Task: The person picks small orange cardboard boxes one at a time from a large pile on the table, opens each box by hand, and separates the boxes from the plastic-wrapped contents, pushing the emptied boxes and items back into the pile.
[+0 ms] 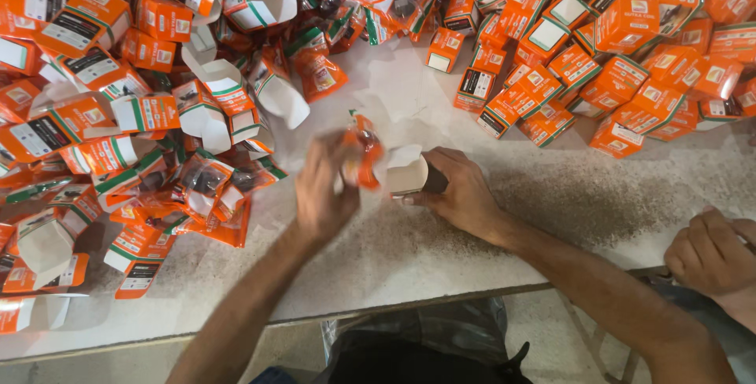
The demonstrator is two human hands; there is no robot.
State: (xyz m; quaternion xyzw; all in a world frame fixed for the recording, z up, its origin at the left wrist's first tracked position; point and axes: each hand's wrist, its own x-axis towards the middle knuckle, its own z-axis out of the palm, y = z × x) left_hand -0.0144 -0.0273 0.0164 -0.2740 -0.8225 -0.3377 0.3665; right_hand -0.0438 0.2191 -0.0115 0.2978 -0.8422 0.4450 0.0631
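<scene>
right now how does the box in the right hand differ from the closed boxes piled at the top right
The box in the right hand is open, its pale flap up, while the closed boxes have their flaps shut. The held box is gripped by the right hand, facing a pouch in the left hand; the piled boxes lie loose on the table. Both are small orange cartons.

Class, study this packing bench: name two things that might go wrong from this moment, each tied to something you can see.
1. The left hand pinches an orange sachet at the open carton held by the right hand; it may snag on the flaps or tear.
2. The loose sachets piled at the left reach toward the table edge; a stray elbow might knock some off.
</scene>
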